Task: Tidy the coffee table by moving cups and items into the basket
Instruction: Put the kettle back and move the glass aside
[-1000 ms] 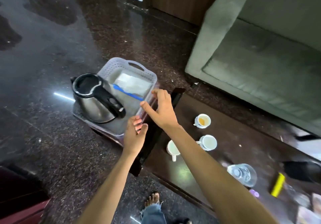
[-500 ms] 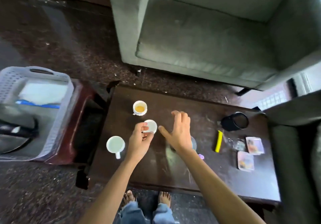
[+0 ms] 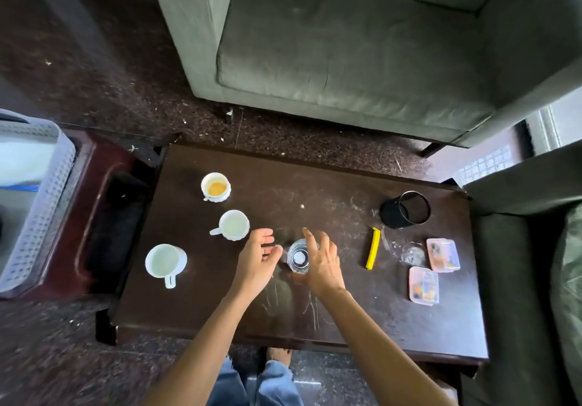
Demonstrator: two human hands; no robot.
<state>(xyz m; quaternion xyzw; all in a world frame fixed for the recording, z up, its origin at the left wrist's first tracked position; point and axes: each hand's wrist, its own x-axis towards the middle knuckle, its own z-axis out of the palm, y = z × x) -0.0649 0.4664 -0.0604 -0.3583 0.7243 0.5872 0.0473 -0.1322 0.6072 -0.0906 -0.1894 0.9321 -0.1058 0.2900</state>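
Note:
A clear plastic bottle with a white cap stands upright in the middle of the dark coffee table. My left hand hovers just left of it and my right hand just right of it, both with relaxed fingers, neither gripping it. Three white cups stand to the left: one with orange liquid, one beside my left hand, and a mug nearer the front. The grey perforated basket sits on a low stand at the far left, partly cut off.
At the table's right lie a black mesh cup on its side, a yellow clip, a crumpled clear wrapper and two small pink-lidded boxes. A grey sofa stands behind the table. My feet show under its front edge.
My view swung from the basket to the table. Both hands left the basket's rim, passed over the cups and now flank the bottle.

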